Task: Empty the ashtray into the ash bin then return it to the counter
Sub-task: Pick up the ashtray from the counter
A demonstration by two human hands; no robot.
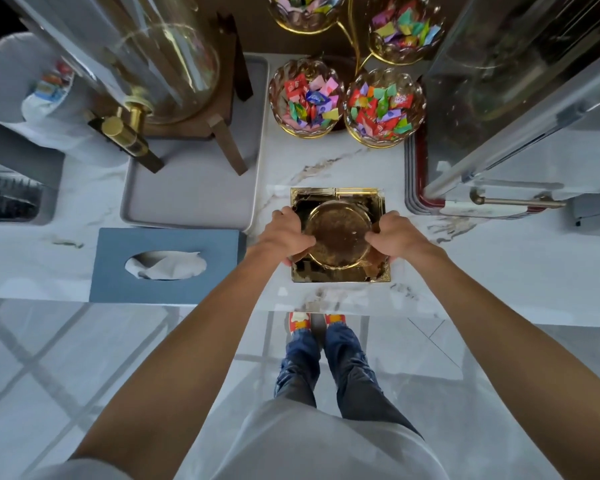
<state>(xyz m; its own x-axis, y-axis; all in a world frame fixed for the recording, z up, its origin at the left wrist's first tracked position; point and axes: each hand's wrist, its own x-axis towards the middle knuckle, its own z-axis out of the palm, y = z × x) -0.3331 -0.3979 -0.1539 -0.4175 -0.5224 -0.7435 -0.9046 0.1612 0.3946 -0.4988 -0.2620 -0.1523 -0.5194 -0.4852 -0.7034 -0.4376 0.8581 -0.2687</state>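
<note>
- Nearest the camera: pale shirt, jeans and patterned shoes (317, 322); the toes are cut off by the counter (499, 265) edge.
- Both forearms reach forward over the white marble counter.
- Gold square ashtray (340, 237) sits near the counter's front edge; whether it is resting or slightly lifted cannot be told. Its contents are hard to make out amid reflections.
- Left hand (290, 237) is closed on the ashtray's left side, thumb over the round centre; the fingers are hidden beneath.
- Right hand (394, 237) is clamped likewise on the right side.
- Left of the ashtray: blue tissue box (167, 265), grey tray (194, 199).
- Farther back: glass candy bowls (383, 107), the topmost cropped.
</note>
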